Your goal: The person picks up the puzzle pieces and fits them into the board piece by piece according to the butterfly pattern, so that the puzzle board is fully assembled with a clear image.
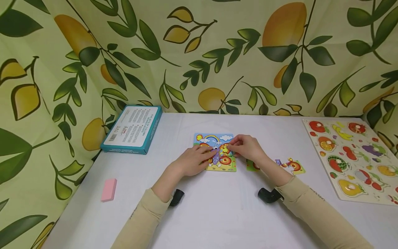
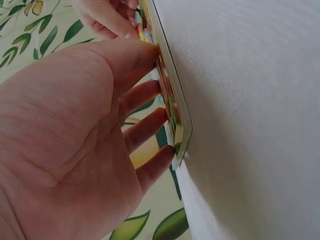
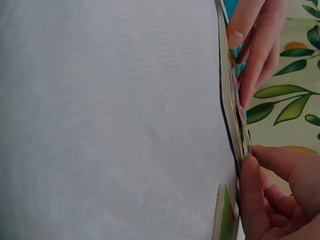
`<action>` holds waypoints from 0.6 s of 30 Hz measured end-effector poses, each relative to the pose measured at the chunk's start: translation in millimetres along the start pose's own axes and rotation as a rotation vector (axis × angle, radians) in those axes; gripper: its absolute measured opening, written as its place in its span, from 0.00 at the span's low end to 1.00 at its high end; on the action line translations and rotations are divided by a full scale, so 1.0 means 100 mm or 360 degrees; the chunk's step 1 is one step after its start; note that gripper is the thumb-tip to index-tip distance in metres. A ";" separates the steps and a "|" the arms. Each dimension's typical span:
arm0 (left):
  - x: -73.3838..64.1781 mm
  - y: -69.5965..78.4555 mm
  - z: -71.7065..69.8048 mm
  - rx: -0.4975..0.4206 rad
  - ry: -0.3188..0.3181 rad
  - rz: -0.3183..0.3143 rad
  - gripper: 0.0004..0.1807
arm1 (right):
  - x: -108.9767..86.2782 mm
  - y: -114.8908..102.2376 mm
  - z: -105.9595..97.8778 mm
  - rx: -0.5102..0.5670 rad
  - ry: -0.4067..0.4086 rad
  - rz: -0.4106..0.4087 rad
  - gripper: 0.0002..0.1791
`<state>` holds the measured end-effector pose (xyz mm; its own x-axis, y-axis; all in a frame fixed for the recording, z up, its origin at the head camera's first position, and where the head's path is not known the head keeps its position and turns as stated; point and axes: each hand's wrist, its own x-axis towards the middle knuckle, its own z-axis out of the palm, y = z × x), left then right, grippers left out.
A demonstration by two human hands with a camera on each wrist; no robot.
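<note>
A small jigsaw board (image 1: 219, 167) lies on the white table, its picture showing a rainbow, a sun and a butterfly. My left hand (image 1: 193, 160) rests on its left part, fingers extended; in the left wrist view the fingertips (image 2: 162, 152) touch the board's face and the thumb is near its edge. At the board's right side, my right hand (image 1: 248, 148) pinches a colourful jigsaw piece (image 1: 224, 149) between thumb and index finger. In the right wrist view this piece (image 3: 246, 139) sits slightly tilted over the board. Part of the picture is hidden under my left fingers.
Loose jigsaw pieces (image 1: 295, 166) lie right of the board, partly behind my right forearm. A fruit peg board (image 1: 337, 188) fills the table's right side. A teal and white box (image 1: 132, 129) stands back left, with a pink block (image 1: 108, 190) in front. A patterned curtain (image 1: 217, 69) hangs behind.
</note>
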<state>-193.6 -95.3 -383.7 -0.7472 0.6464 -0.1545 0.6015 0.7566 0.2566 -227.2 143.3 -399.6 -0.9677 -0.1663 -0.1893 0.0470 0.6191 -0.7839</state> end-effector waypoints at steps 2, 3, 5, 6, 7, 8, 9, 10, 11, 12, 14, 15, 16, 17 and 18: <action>0.00 0.01 0.00 0.0009 0.0001 0.0000 0.27 | 0.00 0.01 0.00 -0.0004 -0.0010 0.0000 0.13; 0.01 0.01 0.00 0.0009 0.0004 0.0001 0.27 | 0.00 0.01 -0.01 -0.0006 -0.0014 0.0001 0.13; 0.01 0.01 0.00 0.0007 0.0008 0.0000 0.27 | 0.00 0.02 -0.01 0.0010 -0.0026 0.0010 0.14; 0.01 0.01 0.00 0.0007 0.0007 -0.0003 0.27 | 0.01 0.03 -0.01 0.0018 -0.0033 0.0014 0.14; 0.02 0.00 0.00 0.0008 0.0006 -0.0007 0.27 | 0.01 0.03 -0.01 0.0026 -0.0036 0.0018 0.15; 0.02 0.00 0.01 0.0010 0.0006 -0.0009 0.27 | 0.01 0.03 -0.01 0.0035 -0.0040 0.0023 0.15; 0.02 0.00 0.01 0.0010 0.0008 -0.0010 0.27 | 0.01 0.04 -0.01 0.0044 -0.0043 0.0026 0.15; 0.02 0.00 0.01 0.0011 0.0004 -0.0015 0.27 | 0.02 0.04 -0.01 0.0050 -0.0044 0.0027 0.16; 0.02 0.00 0.02 0.0012 0.0000 -0.0020 0.27 | 0.02 0.04 -0.01 0.0055 -0.0045 0.0028 0.16; 0.02 -0.01 0.02 0.0009 0.0001 -0.0022 0.27 | 0.02 0.05 -0.01 0.0057 -0.0046 0.0028 0.15; 0.02 -0.01 0.02 0.0001 -0.0001 -0.0024 0.27 | 0.03 0.05 -0.01 0.0061 -0.0047 0.0028 0.15; 0.02 -0.01 0.02 -0.0003 -0.0003 -0.0026 0.27 | 0.03 0.05 -0.01 0.0065 -0.0047 0.0027 0.15; 0.02 0.00 0.01 -0.0005 -0.0006 -0.0027 0.28 | 0.03 0.06 -0.01 0.0067 -0.0047 0.0027 0.15; 0.02 0.00 0.01 -0.0003 -0.0008 -0.0028 0.28 | 0.04 0.06 0.00 0.0071 -0.0047 0.0028 0.15; 0.02 0.00 0.01 -0.0002 -0.0010 -0.0028 0.28 | 0.04 0.06 0.00 0.0074 -0.0048 0.0028 0.15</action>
<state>-195.1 -94.1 -385.2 -0.7558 0.6337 -0.1648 0.5880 0.7677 0.2548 -230.8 146.4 -404.4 -0.9587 -0.1791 -0.2208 0.0763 0.5861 -0.8067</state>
